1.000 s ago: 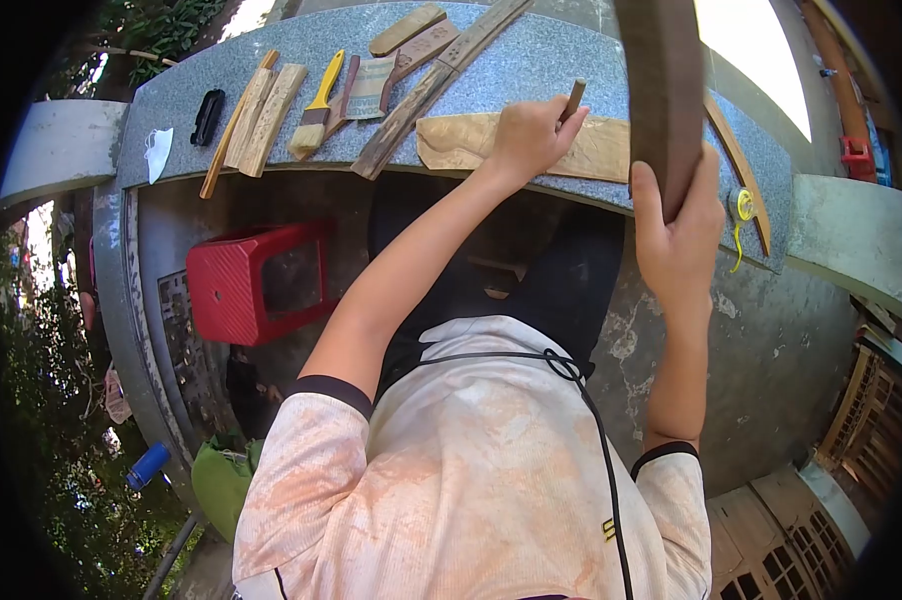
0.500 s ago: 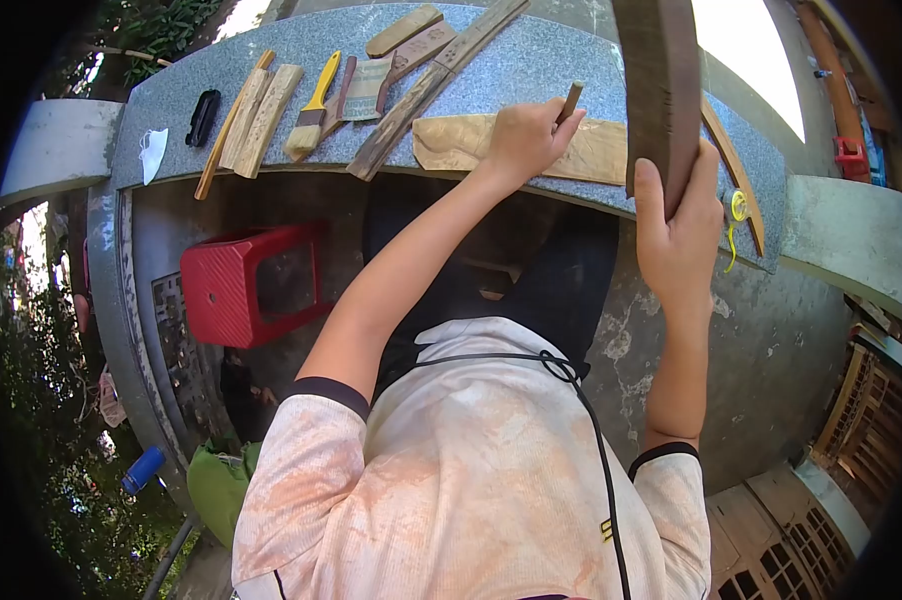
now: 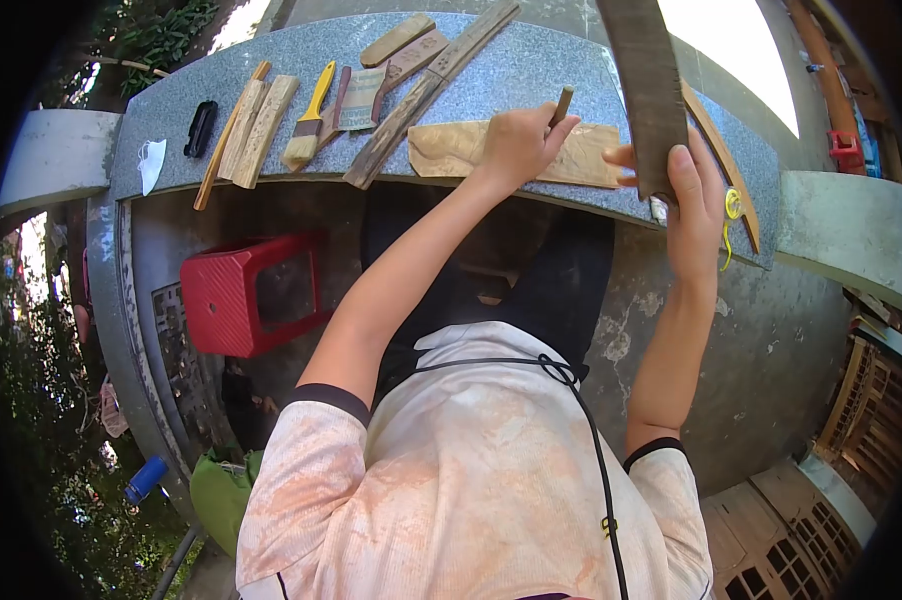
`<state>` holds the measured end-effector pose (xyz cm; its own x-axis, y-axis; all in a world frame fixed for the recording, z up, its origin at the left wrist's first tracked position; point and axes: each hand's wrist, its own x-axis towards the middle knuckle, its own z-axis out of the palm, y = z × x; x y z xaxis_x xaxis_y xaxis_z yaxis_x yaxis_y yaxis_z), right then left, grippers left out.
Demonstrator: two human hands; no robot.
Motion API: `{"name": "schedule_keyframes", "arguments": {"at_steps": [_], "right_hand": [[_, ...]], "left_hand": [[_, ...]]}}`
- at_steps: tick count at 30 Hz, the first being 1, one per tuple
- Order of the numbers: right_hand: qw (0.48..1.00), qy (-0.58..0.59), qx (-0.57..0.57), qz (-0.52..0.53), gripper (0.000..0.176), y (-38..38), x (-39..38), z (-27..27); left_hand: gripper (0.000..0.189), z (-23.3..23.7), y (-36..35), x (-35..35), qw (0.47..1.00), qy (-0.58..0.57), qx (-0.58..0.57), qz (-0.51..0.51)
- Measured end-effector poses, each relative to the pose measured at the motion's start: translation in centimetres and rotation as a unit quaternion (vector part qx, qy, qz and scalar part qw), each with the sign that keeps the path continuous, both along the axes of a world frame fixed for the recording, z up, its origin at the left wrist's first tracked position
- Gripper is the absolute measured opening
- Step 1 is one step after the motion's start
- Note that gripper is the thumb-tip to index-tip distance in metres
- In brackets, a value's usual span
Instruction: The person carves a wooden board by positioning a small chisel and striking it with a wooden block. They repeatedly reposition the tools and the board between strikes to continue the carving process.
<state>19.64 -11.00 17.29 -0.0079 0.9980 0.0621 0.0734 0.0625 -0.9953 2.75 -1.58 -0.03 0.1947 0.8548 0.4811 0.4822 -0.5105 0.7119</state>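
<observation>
My left hand (image 3: 519,145) is closed around a short, thin stick (image 3: 562,104), whose end sticks up past the fingers. Beneath it a pale wooden board (image 3: 446,148) lies flat along the near edge of the stone table (image 3: 351,35). My right hand (image 3: 689,195) grips the lower end of a long dark wooden plank (image 3: 649,90), its thumb on the face and fingers around the far side. The plank rises upright past the top of the view and hides part of the table.
Left on the table lie a yellow-handled brush (image 3: 312,118), wooden strips (image 3: 267,130), a long weathered piece (image 3: 401,125), a black clip-like object (image 3: 201,128) and a white item (image 3: 152,165). A yellow tape measure (image 3: 733,203) is at right; a red stool (image 3: 233,300) stands below.
The dark plank has shifted slightly left and turned, with my right hand changing its hold so fingertips show on the left side. My left hand stays almost in place.
</observation>
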Motion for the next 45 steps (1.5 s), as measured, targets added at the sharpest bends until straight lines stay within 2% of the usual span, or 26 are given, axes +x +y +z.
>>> {"name": "schedule_keyframes", "arguments": {"at_steps": [1,4,7,10,11,14,15,17,20,21,27,30,33,36,39,42,43,44,45], "right_hand": [[0.995,0.095,0.037,0.008,0.045,1.0,-0.4,-1.1],[0.983,0.179,0.026,0.009,0.04,3.7,-1.3,-4.0],[0.995,0.095,-0.013,-0.019,0.037,6.9,0.5,-9.5],[0.992,0.093,-0.005,-0.087,0.043,7.8,0.0,-12.9],[0.988,0.104,0.015,-0.111,0.037,7.7,-0.2,-13.7],[0.982,0.11,0.036,-0.149,0.034,7.4,-0.3,-15.7],[0.982,0.092,0.04,-0.161,0.034,7.4,-0.4,-15.9],[0.979,0.053,0.046,-0.191,0.034,7.2,-0.4,-16.4],[0.975,0.041,0.04,-0.215,0.041,7.4,-0.5,-16.8],[0.972,0.002,0.059,-0.228,0.043,7.7,-0.5,-17.1],[0.97,-0.072,0.076,-0.221,0.046,7.4,-0.5,-16.4],[0.968,-0.069,0.076,-0.228,0.046,7.5,-0.4,-16.7],[0.967,-0.06,0.085,-0.231,0.046,7.5,-0.5,-16.8],[0.967,-0.068,0.091,-0.226,0.045,7.5,-0.6,-16.7],[0.967,-0.066,0.09,-0.228,0.045,7.4,-0.7,-16.7],[0.968,-0.06,0.082,-0.231,0.046,7.3,-0.7,-16.6],[0.966,-0.064,0.086,-0.235,0.047,7.3,-0.7,-16.5],[0.964,-0.068,0.091,-0.239,0.048,7.3,-0.8,-16.4],[0.962,-0.073,0.096,-0.244,0.048,7.3,-0.9,-16.3]], "left_hand": [[0.031,0.2,0.0,0.1,1.0,-0.026,-0.003,0.005],[0.025,0.7,-0.1,0.3,0.996,-0.083,0.002,0.011],[0.021,0.3,0.0,0.2,0.996,-0.086,0.026,0.007],[0.021,0.5,-0.1,0.0,0.998,-0.057,0.035,0.009],[0.02,0.6,-0.2,0.0,0.998,-0.046,0.036,0.016],[0.02,0.3,0.3,0.0,0.995,-0.042,0.087,0.025],[0.02,0.1,0.5,0.0,0.992,-0.047,0.112,0.026],[0.02,-0.3,0.3,0.0,0.995,-0.037,0.087,0.018],[0.018,-0.5,0.6,-0.1,0.995,-0.032,0.091,-0.003],[0.017,-0.5,0.5,-0.2,0.995,-0.03,0.098,-0.011],[0.014,0.2,0.2,-0.4,0.98,-0.025,0.182,-0.08],[0.012,0.0,0.1,-0.3,0.993,-0.024,0.11,-0.034],[0.011,-0.2,0.3,-0.1,0.997,-0.083,0.002,-0.002],[0.014,-0.1,-0.1,0.3,0.989,-0.144,-0.026,0.001],[0.014,0.1,-0.3,-0.5,0.983,-0.012,0.18,-0.037],[0.017,0.1,-0.5,-0.5,0.988,-0.013,0.149,-0.034],[0.02,0.1,-0.2,-0.5,0.992,-0.119,0.038,-0.01],[0.023,0.1,0.3,-0.4,0.972,-0.222,-0.075,0.013],[0.026,0.3,0.7,-0.4,0.929,-0.319,-0.187,0.035]]}}
